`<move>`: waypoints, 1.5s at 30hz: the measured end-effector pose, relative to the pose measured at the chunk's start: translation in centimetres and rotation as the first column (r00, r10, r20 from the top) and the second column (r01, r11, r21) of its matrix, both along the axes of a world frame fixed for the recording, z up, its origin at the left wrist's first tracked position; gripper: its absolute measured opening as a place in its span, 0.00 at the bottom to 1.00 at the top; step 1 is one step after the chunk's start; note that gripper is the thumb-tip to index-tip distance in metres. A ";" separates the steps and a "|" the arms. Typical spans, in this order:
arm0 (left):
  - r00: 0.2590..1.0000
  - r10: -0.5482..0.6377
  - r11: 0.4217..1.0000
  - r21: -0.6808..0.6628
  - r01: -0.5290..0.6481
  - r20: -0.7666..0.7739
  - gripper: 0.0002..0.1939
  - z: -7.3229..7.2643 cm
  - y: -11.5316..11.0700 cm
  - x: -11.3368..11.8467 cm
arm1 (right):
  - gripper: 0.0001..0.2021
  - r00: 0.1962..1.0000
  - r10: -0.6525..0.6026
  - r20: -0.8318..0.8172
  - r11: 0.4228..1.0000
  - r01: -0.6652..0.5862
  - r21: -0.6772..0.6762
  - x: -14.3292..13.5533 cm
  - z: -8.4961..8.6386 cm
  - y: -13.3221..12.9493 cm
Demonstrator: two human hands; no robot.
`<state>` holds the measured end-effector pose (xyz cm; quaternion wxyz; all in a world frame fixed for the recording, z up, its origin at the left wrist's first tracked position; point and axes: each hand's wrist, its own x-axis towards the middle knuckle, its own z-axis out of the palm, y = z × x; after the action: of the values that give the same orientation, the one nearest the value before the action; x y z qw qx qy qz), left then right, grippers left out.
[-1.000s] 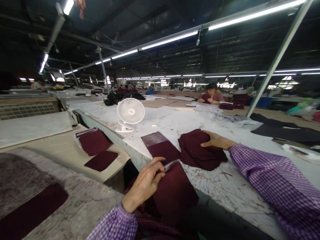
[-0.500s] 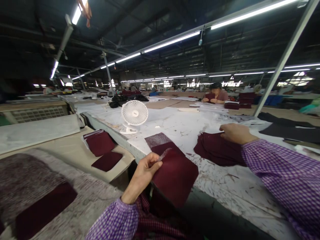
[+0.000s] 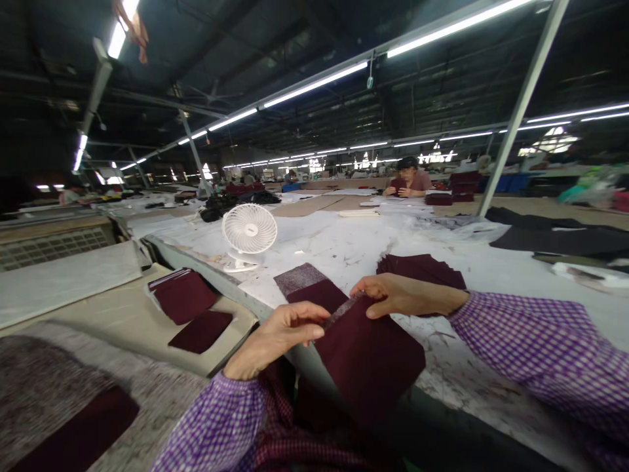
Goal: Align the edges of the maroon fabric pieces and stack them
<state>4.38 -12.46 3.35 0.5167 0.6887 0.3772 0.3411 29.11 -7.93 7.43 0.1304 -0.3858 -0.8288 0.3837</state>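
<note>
A maroon fabric piece (image 3: 371, 354) with a speckled grey strip along its top edge hangs at the table's near edge. My left hand (image 3: 282, 334) pinches its top left corner between thumb and fingers. The right end of the same edge is gripped by my right hand (image 3: 398, 295), thumb in front and fingers behind. Just beyond lies another maroon piece with a speckled grey end (image 3: 304, 278), partly covered by the held one. Behind my right wrist is a fanned pile of maroon pieces (image 3: 420, 267).
A small white fan (image 3: 249, 229) stands on the paper-covered table (image 3: 319, 242). To the left, a beige board (image 3: 236, 328) bears a maroon stack (image 3: 184, 295). Dark grey cloth (image 3: 555, 242) lies at right, near a slanted post (image 3: 521, 111). A person (image 3: 413, 178) sits across the table.
My right hand has moved left from the maroon pile to the held piece and grips its top edge. The view has shifted slightly right, and the held piece hangs farther right.
</note>
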 end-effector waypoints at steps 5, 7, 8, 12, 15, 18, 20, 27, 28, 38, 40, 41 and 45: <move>0.984 0.083 0.989 0.138 -0.061 -0.161 0.19 0.7 1.8 2.1 | 0.23 0.996 -0.057 -0.074 0.988 0.046 -0.146 0.7 -0.6 0.4; 0.965 0.171 0.969 0.214 -0.127 -0.199 0.16 0.4 2.8 4.3 | 0.24 0.995 -0.070 -0.065 0.988 0.060 -0.140 0.7 -1.2 0.6; 0.948 0.232 0.949 0.263 -0.172 -0.216 0.13 0.1 3.3 5.4 | 0.24 0.996 -0.075 -0.042 0.992 0.071 -0.102 0.8 -1.6 0.7; 0.878 0.401 0.851 0.461 -0.250 -0.263 0.07 -1.5 4.8 8.6 | 0.23 0.985 -0.137 0.101 0.967 0.111 0.231 1.5 -3.5 1.9; 0.833 0.428 0.811 0.556 -0.183 -0.351 0.10 -2.6 5.4 9.5 | 0.20 0.961 -0.214 0.173 0.880 0.112 0.462 2.3 -4.1 2.3; 0.807 0.430 0.799 0.586 -0.132 -0.404 0.11 -3.2 5.6 9.6 | 0.08 0.944 -0.236 0.230 0.793 0.050 0.608 3.0 -4.3 2.1; 0.805 0.422 0.796 0.596 -0.109 -0.417 0.11 -3.3 5.6 9.6 | 0.08 0.947 -0.201 0.252 0.779 -0.001 0.627 3.3 -4.3 1.7; 0.743 0.452 0.720 0.693 0.023 -0.493 0.15 -3.5 5.2 9.7 | 0.10 0.949 -0.155 0.275 0.786 -0.050 0.616 3.8 -4.4 1.6; 0.724 0.461 0.702 0.710 0.056 -0.513 0.15 -3.5 5.1 9.7 | 0.10 0.950 -0.155 0.273 0.786 -0.049 0.616 3.8 -4.4 1.6; 0.612 0.517 0.610 0.759 0.227 -0.599 0.15 -3.5 5.2 10.2 | 0.12 0.958 -0.206 0.200 0.743 0.020 0.669 3.5 -4.1 1.3; 0.619 0.514 0.609 0.761 0.223 -0.593 0.15 -3.5 5.2 10.2 | 0.13 0.954 -0.207 0.217 0.742 0.009 0.670 3.1 -4.0 0.9; 0.627 0.511 0.609 0.762 0.220 -0.588 0.15 -3.5 5.2 10.3 | 0.13 0.946 -0.210 0.246 0.746 -0.007 0.666 2.9 -4.0 0.7; 0.649 0.499 0.613 0.763 0.205 -0.575 0.16 -3.5 5.2 10.5 | 0.14 0.910 -0.241 0.339 0.745 -0.050 0.665 2.3 -4.6 0.3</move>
<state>14.85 -7.27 -0.16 -0.0689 0.8778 0.4294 0.2008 31.37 -7.61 2.83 0.1043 -0.4280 -0.8973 -0.0295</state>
